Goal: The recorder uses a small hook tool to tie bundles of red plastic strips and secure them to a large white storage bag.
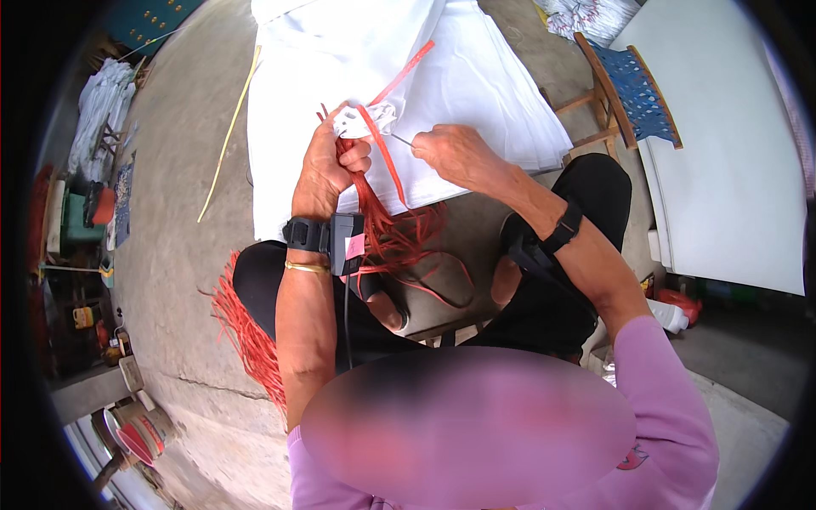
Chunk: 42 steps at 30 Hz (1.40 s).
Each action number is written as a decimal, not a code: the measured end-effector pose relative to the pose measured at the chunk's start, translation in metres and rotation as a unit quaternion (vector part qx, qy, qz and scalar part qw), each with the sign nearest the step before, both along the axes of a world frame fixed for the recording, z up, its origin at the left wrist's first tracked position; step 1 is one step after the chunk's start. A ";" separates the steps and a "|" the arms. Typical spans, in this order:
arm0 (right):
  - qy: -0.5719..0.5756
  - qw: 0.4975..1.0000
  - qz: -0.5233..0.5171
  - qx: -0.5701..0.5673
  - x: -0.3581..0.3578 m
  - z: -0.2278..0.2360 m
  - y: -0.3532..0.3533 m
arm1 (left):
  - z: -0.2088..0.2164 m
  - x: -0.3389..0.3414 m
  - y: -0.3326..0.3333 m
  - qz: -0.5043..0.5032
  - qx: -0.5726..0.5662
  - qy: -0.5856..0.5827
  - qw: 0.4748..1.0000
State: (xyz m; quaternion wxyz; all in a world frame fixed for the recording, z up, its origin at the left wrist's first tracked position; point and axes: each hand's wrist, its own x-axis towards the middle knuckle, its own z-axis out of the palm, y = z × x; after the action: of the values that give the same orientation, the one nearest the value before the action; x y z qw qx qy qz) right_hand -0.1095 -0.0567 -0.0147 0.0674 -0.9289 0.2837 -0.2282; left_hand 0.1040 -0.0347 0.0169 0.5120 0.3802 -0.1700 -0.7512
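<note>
My left hand [333, 161] is closed round a bunch of red strips [374, 208] and a gathered bit of white cloth [367, 121]. The strips hang down below the fist toward my feet. One red strip [384, 157] lies across the gathered cloth, and another end sticks up to the far right over the white sheet. My right hand [459, 157] pinches a thin metal rod [402, 139], whose far end reaches the gathered cloth; the tip's shape cannot be made out. White fabric [476, 76] spreads out flat beyond both hands.
More red strips [246, 327] hang beside my left knee. A yellow strip [229, 136] lies on the concrete floor at left. To the right stand a wooden folding stool [633, 93] with a blue patterned seat and a large white panel [722, 170]. Buckets [136, 433] sit at lower left.
</note>
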 end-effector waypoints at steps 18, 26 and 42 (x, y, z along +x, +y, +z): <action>-0.334 0.849 -0.075 0.402 0.036 0.019 0.031 | 0.029 -0.017 -0.004 0.154 -0.024 -0.054 0.986; -0.365 0.903 -0.106 0.202 0.077 0.046 -0.009 | 0.007 -0.013 -0.029 0.222 -0.043 -0.134 0.965; -0.591 0.735 -0.069 0.326 0.001 0.075 0.016 | -0.019 -0.013 -0.026 0.153 0.022 -0.161 0.975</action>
State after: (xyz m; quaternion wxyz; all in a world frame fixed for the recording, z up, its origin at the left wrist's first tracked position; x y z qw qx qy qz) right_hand -0.1083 -0.0409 0.0598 0.5039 -0.5064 0.3070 -0.6289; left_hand 0.0911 -0.0611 -0.0020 0.5781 0.5288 -0.1731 -0.5968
